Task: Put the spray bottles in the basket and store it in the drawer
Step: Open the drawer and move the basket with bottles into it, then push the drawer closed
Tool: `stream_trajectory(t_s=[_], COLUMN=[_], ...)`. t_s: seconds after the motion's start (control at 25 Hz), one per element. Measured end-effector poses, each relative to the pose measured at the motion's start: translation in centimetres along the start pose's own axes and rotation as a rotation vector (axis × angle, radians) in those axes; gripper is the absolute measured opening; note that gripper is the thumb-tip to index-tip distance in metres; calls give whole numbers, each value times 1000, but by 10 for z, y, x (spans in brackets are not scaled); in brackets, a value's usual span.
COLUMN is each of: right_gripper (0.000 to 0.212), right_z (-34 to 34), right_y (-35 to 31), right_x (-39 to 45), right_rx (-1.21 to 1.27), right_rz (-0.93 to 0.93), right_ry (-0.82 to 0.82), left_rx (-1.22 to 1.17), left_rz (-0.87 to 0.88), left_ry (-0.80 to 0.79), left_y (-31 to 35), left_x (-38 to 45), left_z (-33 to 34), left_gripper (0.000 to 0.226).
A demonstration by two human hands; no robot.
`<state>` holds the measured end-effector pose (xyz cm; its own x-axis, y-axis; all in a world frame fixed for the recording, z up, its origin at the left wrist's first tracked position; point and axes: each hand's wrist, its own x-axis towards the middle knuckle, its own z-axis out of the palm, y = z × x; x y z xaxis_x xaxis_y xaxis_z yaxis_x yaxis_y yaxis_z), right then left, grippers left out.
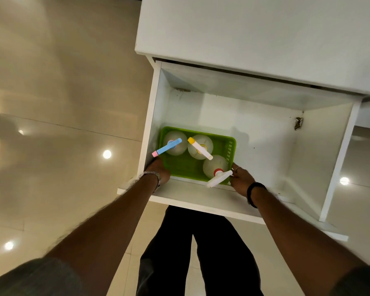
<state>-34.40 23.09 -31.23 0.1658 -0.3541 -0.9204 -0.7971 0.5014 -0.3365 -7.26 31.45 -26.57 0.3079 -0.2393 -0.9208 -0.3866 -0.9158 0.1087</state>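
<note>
A green plastic basket sits in the front left corner of an open white drawer. Three clear spray bottles stand upright in it: one with a blue and pink head at the left, one with a yellow and white head in the middle, one with a white head and red collar at the front right. My left hand grips the basket's near left corner. My right hand holds its near right corner, beside the white spray head.
The drawer is pulled out from a white cabinet, and its right half holds nothing but a small scrap on the side wall. Glossy beige floor tiles lie to the left. My dark trouser legs stand under the drawer front.
</note>
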Motion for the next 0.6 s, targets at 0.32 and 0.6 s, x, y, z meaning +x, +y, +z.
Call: stream_trajectory(t_s=[0.32, 0.6], right_gripper=[49, 53], right_z=[-17, -8], right_y=[11, 29], right_x=[-88, -198], right_rx=[-378, -749], right_rz=[69, -166], right_ry=[16, 173], left_rx=[316, 532], left_rz=[62, 317], left_ry=[50, 168], left_y=[-20, -55], left_x=[-70, -168], left_z=[-11, 22], left_gripper=[45, 68])
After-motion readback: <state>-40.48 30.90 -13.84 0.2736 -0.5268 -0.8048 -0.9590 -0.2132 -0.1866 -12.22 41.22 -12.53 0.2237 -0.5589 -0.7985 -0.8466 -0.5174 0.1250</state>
